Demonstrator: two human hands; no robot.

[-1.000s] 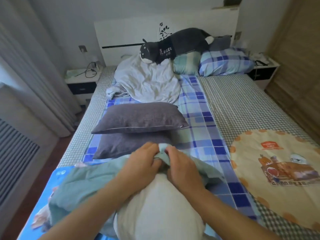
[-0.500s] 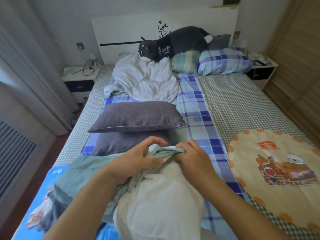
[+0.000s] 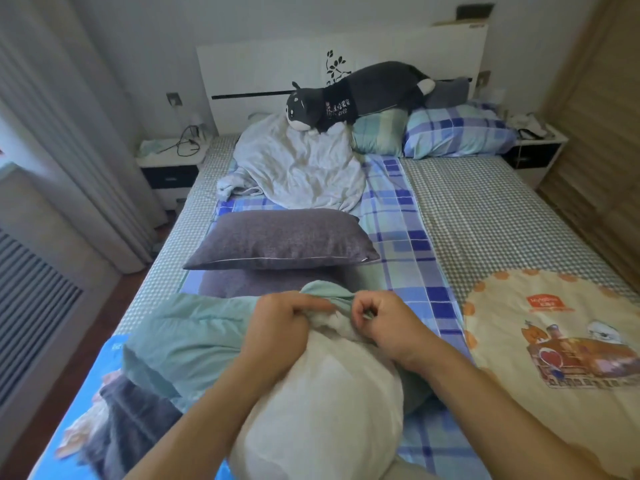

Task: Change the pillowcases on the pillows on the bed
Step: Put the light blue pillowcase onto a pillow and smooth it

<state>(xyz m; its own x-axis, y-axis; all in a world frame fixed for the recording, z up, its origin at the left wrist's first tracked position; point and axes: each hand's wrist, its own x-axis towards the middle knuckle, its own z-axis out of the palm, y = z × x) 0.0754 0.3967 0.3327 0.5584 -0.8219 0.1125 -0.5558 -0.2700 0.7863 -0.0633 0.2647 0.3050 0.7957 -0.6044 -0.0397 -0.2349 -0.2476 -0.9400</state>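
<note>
Item: soft white bare pillow (image 3: 322,403) at bed foot, far end entering limp teal cotton pillowcase (image 3: 194,341).
Left hand (image 3: 280,327) and right hand (image 3: 388,323) both curled, pinching the case's hem; light, floppy, likely best gripped at corners.

Stacked pillows (image 3: 280,239) behind bare pillow (image 3: 329,403); plush toy (image 3: 360,95) at headboard (image 3: 263,71).

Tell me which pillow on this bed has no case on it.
The white pillow nearest the person, under both hands. Its white fabric is bare; the grey pillow and the plaid ones at the headboard are covered.
</note>
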